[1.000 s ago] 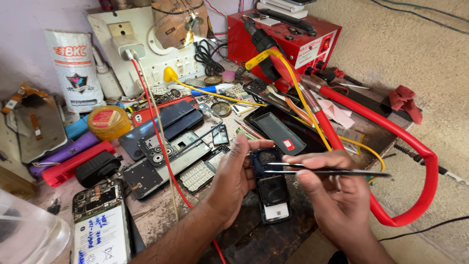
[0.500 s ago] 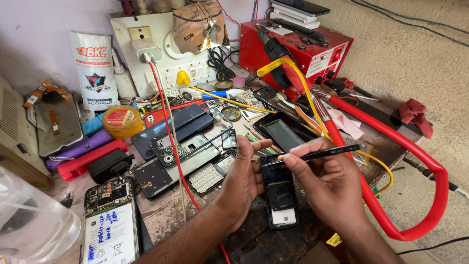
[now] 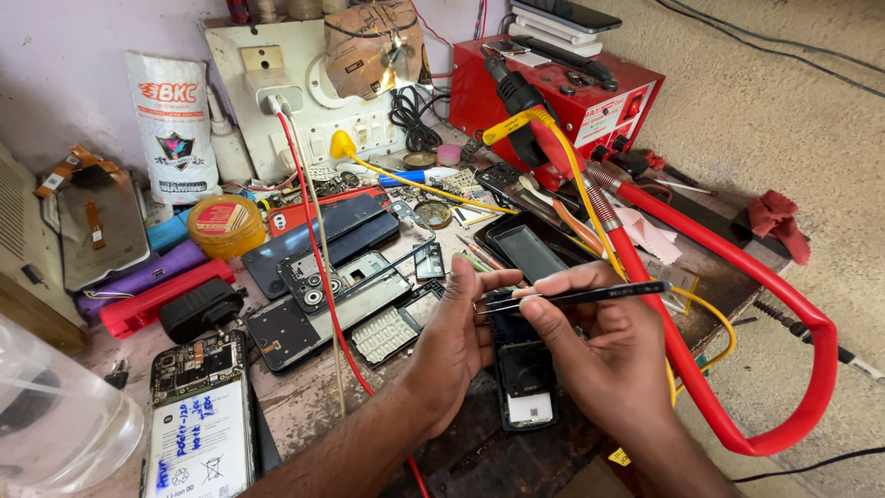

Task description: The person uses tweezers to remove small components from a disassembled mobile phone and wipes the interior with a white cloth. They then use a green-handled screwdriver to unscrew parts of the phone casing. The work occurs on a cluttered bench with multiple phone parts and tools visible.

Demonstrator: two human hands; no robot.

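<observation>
On the crowded repair bench [image 3: 313, 406], my left hand [image 3: 456, 337] steadies the small phone [image 3: 524, 373], lengthwise toward me; my right hand [image 3: 604, 355] pinches tweezers [image 3: 572, 297] crosswise above, perhaps touching.

Both forearms enter from six o'clock and meet at centre. The left hand [image 3: 456, 337] is cupped, fingers curled toward two o'clock. The right hand [image 3: 599, 346] is pinched, thumb and forefinger pressed together, pointing toward ten o'clock; its lower fingers seem tucked under.
</observation>
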